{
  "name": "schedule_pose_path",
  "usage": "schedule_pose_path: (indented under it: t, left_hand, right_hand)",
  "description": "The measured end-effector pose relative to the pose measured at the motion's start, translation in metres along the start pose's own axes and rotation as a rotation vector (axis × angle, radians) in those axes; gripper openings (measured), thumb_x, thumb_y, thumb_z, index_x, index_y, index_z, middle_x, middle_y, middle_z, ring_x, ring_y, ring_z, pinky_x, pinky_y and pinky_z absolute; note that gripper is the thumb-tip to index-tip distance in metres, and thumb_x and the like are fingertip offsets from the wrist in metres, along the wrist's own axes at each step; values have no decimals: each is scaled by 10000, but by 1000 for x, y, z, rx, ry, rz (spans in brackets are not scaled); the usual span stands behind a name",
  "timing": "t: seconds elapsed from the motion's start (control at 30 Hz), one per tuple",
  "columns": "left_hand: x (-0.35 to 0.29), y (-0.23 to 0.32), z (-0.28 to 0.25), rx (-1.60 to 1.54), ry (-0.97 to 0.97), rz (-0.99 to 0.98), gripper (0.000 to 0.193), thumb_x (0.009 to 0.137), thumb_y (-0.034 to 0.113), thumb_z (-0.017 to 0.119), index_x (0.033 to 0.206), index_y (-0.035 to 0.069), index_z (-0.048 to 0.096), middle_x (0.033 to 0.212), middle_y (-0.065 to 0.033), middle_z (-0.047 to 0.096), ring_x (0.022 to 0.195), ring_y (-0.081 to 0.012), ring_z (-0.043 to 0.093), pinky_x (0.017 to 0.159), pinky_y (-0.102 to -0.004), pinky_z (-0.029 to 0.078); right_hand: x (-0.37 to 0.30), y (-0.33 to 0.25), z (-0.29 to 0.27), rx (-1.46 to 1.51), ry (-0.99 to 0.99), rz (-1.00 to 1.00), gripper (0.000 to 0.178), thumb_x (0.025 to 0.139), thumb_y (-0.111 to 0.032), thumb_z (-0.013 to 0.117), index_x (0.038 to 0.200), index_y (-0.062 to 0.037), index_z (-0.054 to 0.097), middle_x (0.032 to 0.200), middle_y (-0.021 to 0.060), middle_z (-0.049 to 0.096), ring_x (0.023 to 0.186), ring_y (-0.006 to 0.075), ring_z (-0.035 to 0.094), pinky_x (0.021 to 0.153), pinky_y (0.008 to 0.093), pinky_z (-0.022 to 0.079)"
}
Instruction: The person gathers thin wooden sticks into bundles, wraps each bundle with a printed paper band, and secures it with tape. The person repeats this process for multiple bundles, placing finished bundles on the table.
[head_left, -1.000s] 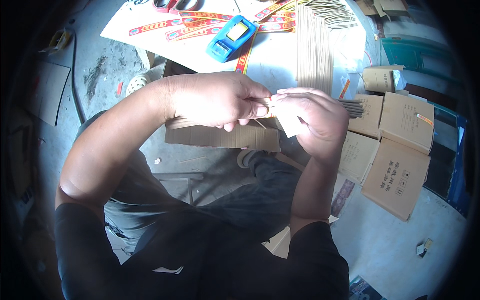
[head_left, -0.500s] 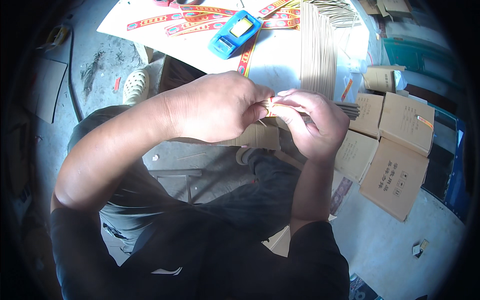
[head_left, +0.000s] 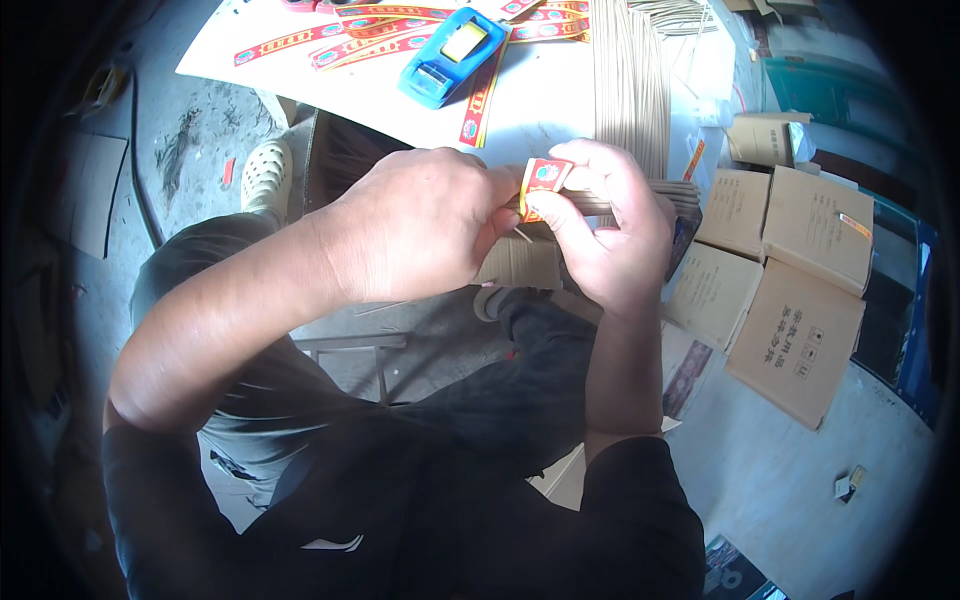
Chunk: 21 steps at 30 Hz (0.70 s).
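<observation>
Red label (head_left: 546,174) against bundle (head_left: 592,203)

From afar, I hold the bundle crosswise, near the tabletop (head_left: 550,110). My left hand (head_left: 425,225) is wrapped around it, most fingers hidden; my right hand (head_left: 622,240) pinches the label between thumb and fingers. Beyond, I see loose sticks (head_left: 630,95) on the tabletop, then a blue dispenser (head_left: 450,58), with red strips (head_left: 385,45) around it.

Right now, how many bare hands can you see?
2. The left bare hand grips a bundle of thin brown sticks; the right bare hand is just to its right, thumb against a short red-and-yellow printed strip. I see no others.
</observation>
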<state>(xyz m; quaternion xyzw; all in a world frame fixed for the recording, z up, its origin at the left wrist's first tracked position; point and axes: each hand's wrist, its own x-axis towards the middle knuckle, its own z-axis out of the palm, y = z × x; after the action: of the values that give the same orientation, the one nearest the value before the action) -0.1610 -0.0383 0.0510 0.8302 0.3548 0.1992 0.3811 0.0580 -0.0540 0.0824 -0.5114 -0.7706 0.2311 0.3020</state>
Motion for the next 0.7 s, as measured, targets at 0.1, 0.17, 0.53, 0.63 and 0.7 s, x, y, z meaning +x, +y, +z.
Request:
schedule_pose_path:
  t: [0.1,0.17,0.53,0.63,0.7]
  left_hand:
    - [0,1,0,30,0,-1,179,997,168,643,1002,-9,661,755,-199,706,778,-394,737,720,-502,596]
    - [0,1,1,51,-19,-16,182,997,170,646,1001,-12,660,762,-197,709,780,-391,740,720,-497,599]
    - [-2,-1,-1,101,-22,-45,225,984,184,666,1006,-37,632,814,-211,721,772,-390,742,713,-498,604]
    - [-1,-1,0,109,-17,-46,230,985,190,665,1008,-37,629,820,-210,720,766,-395,740,711,-501,604]
    - [-2,-1,0,115,-3,-42,235,986,194,663,1013,-38,629,824,-209,719,761,-399,739,709,-502,604]
  right_hand:
    - [0,1,1,-20,3,10,391,858,9,838,1226,8,705,973,101,810,910,126,763,830,284,602]
    - [-1,1,2,15,-13,78,409,856,10,839,1241,10,701,969,101,810,912,121,760,828,283,602]
    - [4,5,5,144,-66,207,366,876,51,809,1230,60,714,1075,110,801,917,105,748,838,270,601]
    - [5,6,5,131,-56,198,252,879,49,805,1120,81,737,1214,129,769,932,110,748,838,271,600]
    - [6,6,6,126,-58,203,193,879,51,799,1058,89,739,1288,137,740,939,117,750,836,275,600]
